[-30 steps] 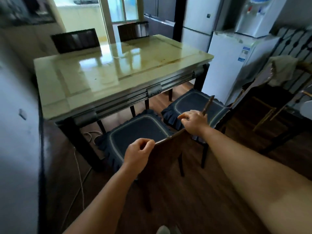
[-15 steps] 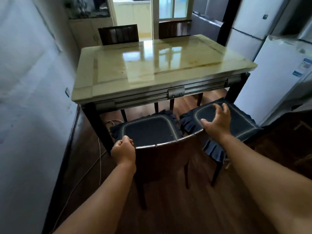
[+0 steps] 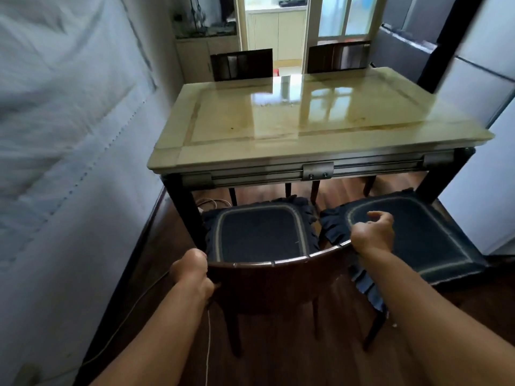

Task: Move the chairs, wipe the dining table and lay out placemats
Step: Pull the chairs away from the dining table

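Observation:
A dark wooden chair [image 3: 278, 285] with a navy seat cushion [image 3: 260, 235] stands in front of me, at the near side of the glossy cream dining table [image 3: 278, 146]. My left hand [image 3: 192, 270] is closed around the left end of its backrest top rail. At the rail's right end rests my right hand [image 3: 373, 232], fingers loosely curled and partly lifted. A second chair with a navy cushion [image 3: 418, 232] stands just to the right. The tabletop is bare, with brownish stains.
Two more dark chairs [image 3: 241, 64] [image 3: 338, 55] stand at the table's far side. A white covered wall [image 3: 69, 162] runs close along the left. A white appliance [image 3: 485, 162] stands at the right. A thin cord [image 3: 207, 344] trails over the wooden floor.
The view has swung left, centring the table. My right hand has come back from reaching toward the right chair's cushion to the backrest rail. My left hand has stayed on the rail.

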A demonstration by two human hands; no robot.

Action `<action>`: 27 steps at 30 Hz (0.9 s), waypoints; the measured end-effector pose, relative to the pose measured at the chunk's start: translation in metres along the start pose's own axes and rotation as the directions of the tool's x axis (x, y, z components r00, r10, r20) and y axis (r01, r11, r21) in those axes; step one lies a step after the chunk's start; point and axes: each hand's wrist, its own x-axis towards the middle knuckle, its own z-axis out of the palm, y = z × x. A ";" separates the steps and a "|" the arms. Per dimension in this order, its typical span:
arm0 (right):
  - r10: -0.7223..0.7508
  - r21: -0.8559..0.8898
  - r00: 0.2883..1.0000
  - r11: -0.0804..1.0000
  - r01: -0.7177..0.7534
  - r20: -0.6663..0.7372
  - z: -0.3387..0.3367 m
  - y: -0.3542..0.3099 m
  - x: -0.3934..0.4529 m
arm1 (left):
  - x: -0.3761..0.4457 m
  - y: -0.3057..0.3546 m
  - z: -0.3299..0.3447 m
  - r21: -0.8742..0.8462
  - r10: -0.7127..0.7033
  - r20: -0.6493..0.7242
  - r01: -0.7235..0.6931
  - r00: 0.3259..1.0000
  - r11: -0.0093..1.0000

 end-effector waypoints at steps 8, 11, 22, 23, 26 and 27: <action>-0.038 0.031 0.999 0.999 0.037 0.024 0.040 -0.032 0.031 | 0.043 0.042 0.039 0.044 0.040 0.039 -0.042 0.998 0.998; -0.023 0.031 0.999 0.999 0.022 0.023 0.066 -0.054 0.047 | 0.071 0.067 0.063 0.044 0.041 0.096 -0.045 0.995 0.998; -0.050 0.017 0.999 0.999 0.049 0.014 0.158 -0.134 0.122 | 0.148 0.159 0.145 0.097 0.018 0.204 -0.039 0.979 0.995; -0.052 0.011 0.999 0.999 0.052 0.013 0.164 -0.140 0.129 | 0.153 0.166 0.151 0.088 0.024 0.191 -0.041 0.981 0.995; -0.054 0.016 0.998 0.998 0.054 0.027 0.180 -0.158 0.150 | 0.165 0.184 0.173 0.049 0.040 0.170 -0.049 0.985 0.998; -0.059 0.015 0.998 0.998 0.059 0.026 0.184 -0.162 0.157 | 0.167 0.187 0.179 0.040 0.041 0.166 -0.048 0.985 0.998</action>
